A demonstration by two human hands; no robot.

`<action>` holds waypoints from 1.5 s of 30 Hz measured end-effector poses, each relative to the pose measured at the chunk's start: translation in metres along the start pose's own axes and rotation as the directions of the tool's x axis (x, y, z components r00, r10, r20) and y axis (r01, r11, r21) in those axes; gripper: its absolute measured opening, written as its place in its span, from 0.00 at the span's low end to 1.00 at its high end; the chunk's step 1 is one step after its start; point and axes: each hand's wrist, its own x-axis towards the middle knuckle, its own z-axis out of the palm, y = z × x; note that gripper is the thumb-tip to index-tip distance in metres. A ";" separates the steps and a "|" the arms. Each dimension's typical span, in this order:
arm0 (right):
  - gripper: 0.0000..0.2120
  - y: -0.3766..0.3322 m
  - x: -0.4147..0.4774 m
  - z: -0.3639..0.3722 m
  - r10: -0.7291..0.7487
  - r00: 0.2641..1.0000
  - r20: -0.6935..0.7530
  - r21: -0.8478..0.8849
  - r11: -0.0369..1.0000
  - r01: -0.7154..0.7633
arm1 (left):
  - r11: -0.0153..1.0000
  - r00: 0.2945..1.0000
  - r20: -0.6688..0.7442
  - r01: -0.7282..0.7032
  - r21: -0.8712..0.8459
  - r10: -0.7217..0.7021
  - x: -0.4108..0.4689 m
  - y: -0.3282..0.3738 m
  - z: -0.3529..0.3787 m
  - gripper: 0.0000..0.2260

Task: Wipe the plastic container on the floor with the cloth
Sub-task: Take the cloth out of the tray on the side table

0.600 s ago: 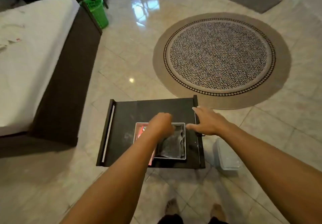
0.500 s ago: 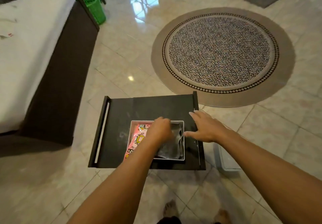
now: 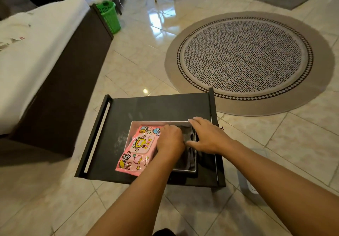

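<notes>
A dark grey cloth point(image 3: 191, 156) lies in the right half of a white box point(image 3: 132, 128) that stands on a low black table point(image 3: 156, 107). My left hand point(image 3: 170, 140) is inside the box, its fingers curled down onto the cloth. My right hand point(image 3: 206, 136) lies flat over the box's right rim, fingers spread and thumb reaching in toward the cloth. The translucent plastic container point(image 3: 245, 184) sits on the floor just right of the table, mostly hidden under my right forearm.
A pink pack of wet wipes point(image 3: 139, 148) fills the box's left half. A bed point(image 3: 36, 56) with a dark frame stands to the left, with a green basket point(image 3: 109, 15) behind it. A round patterned rug point(image 3: 245, 57) lies beyond the table.
My right hand has slid left from the table's edge onto the box's right rim. My left hand stays in the box on the cloth. The camera has come closer.
</notes>
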 end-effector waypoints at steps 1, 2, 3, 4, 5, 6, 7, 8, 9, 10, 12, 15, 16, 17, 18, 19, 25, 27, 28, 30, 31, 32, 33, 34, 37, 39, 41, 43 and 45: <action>0.43 0.000 0.002 0.003 -0.014 1.000 -0.013 -0.004 1.000 0.014 | 1.000 1.000 -0.006 0.001 0.009 -0.001 0.002 0.000 0.003 0.13; 0.42 0.000 0.003 0.005 -0.024 1.000 -0.019 -0.004 1.000 0.024 | 1.000 1.000 -0.008 -0.001 0.015 0.001 0.005 0.000 0.006 0.11; 0.42 0.000 0.005 0.007 -0.033 0.999 -0.027 -0.003 0.999 0.033 | 1.000 1.000 -0.018 -0.007 0.022 0.008 0.007 -0.001 0.010 0.10; 0.42 0.001 0.007 0.010 -0.043 0.998 -0.038 -0.004 0.999 0.043 | 1.000 1.000 -0.026 -0.011 0.025 0.012 0.009 -0.001 0.013 0.09; 0.42 0.002 0.009 0.013 -0.051 0.998 -0.049 -0.006 0.999 0.051 | 1.000 0.999 -0.040 -0.011 0.021 0.012 0.012 -0.001 0.016 0.09; 0.42 0.003 0.010 0.014 -0.056 0.997 -0.056 -0.008 0.998 0.055 | 1.000 0.999 -0.051 -0.008 0.011 0.009 0.014 -0.002 0.018 0.09; 0.42 0.004 0.012 0.016 -0.060 0.996 -0.064 -0.006 0.998 0.060 | 1.000 0.998 -0.063 -0.011 0.002 0.011 0.015 -0.003 0.021 0.09; 0.42 0.005 0.013 0.019 -0.065 0.996 -0.069 -0.004 0.998 0.065 | 1.000 0.997 -0.072 -0.016 -0.005 0.016 0.016 -0.004 0.023 0.09; 0.42 0.005 0.013 0.021 -0.071 0.995 -0.076 -0.005 0.997 0.071 | 1.000 0.996 -0.082 -0.023 -0.006 0.022 0.016 -0.005 0.024 0.10; 0.42 0.005 0.014 0.023 -0.078 0.993 -0.086 -0.004 0.997 0.078 | 1.000 0.996 -0.087 -0.027 -0.002 0.027 0.015 -0.006 0.025 0.10; 0.40 0.004 0.012 0.027 -0.090 0.989 -0.121 0.003 0.996 0.091 | 0.999 0.994 -0.101 -0.035 0.020 0.037 0.012 -0.008 0.024 0.10; 0.37 0.001 0.005 0.034 -0.083 0.980 -0.183 -0.006 0.997 0.083 | 0.999 0.987 -0.149 -0.052 0.004 0.052 0.007 -0.012 0.023 0.06; 0.36 0.000 0.002 0.037 -0.072 0.978 -0.198 -0.019 0.997 0.069 | 0.998 0.984 -0.168 -0.062 -0.009 0.059 0.004 -0.013 0.023 0.04; 0.35 -0.001 -0.002 0.039 -0.055 0.977 -0.207 -0.033 0.998 0.050 | 0.997 0.980 -0.188 -0.073 -0.023 0.067 0.001 -0.015 0.025 0.03; 0.34 -0.002 -0.005 0.041 -0.038 0.976 -0.213 -0.042 0.999 0.029 | 0.995 0.973 -0.214 -0.090 -0.034 0.081 -0.002 -0.017 0.027 0.03; 0.33 -0.003 -0.009 0.043 -0.020 0.976 -0.218 -0.046 0.999 0.010 | 0.993 0.965 -0.245 -0.113 -0.043 0.099 -0.005 -0.018 0.030 0.03; 0.34 -0.019 -0.015 0.051 0.098 0.975 -0.198 -0.128 0.984 -0.125 | 0.985 0.969 -0.180 -0.171 0.005 0.170 -0.011 -0.025 0.029 0.09; 0.36 -0.024 -0.012 0.051 0.137 0.975 -0.174 -0.169 0.971 -0.166 | 0.979 0.980 -0.065 -0.181 0.092 0.188 -0.007 -0.025 0.021 0.14; 0.36 -0.027 -0.010 0.052 0.158 0.975 -0.157 -0.191 0.964 -0.187 | 0.976 0.984 0.003 -0.178 0.126 0.179 -0.004 -0.026 0.017 0.16; 0.34 -0.029 -0.003 0.052 0.202 0.972 -0.122 -0.222 0.949 -0.225 | 0.977 0.979 0.134 -0.169 0.132 0.152 0.003 -0.026 0.010 0.18; 0.32 -0.030 0.001 0.051 0.224 0.969 -0.107 -0.232 0.942 -0.243 | 0.976 0.975 0.162 -0.175 0.128 0.153 0.007 -0.025 0.008 0.19; 0.31 -0.030 0.005 0.050 0.243 0.965 -0.096 -0.237 0.936 -0.259 | 0.970 0.971 0.164 -0.197 0.141 0.173 0.009 -0.025 0.006 0.21; 0.31 -0.031 0.009 0.049 0.257 0.962 -0.088 -0.239 0.933 -0.271 | 0.959 0.967 0.152 -0.229 0.166 0.204 0.011 -0.025 0.005 0.22; 0.32 -0.031 0.013 0.046 0.269 0.960 -0.082 -0.240 0.929 -0.281 | 0.949 0.964 0.130 -0.252 0.188 0.230 0.011 -0.025 0.005 0.23; 0.31 -0.037 0.022 0.041 0.288 0.955 -0.075 -0.241 0.924 -0.297 | 0.953 0.968 0.078 -0.247 0.178 0.236 0.011 -0.028 0.009 0.21; 0.32 -0.038 0.026 0.042 0.293 0.952 -0.091 -0.235 0.923 -0.306 | 0.970 0.973 0.027 -0.231 0.081 0.230 0.009 -0.031 0.013 0.17; 0.32 -0.036 0.026 0.044 0.290 0.948 -0.130 -0.220 0.924 -0.313 | 0.973 0.975 -0.008 -0.222 -0.055 0.222 0.005 -0.034 0.012 0.13; 0.30 -0.035 0.023 0.042 0.269 0.946 -0.180 -0.193 0.934 -0.302 | 0.957 0.976 -0.044 -0.220 -0.188 0.215 0.000 -0.036 0.005 0.11; 0.28 -0.038 0.016 0.034 0.235 0.943 -0.235 -0.153 0.949 -0.274 | 0.934 0.971 -0.103 -0.237 -0.269 0.217 -0.005 -0.039 -0.008 0.10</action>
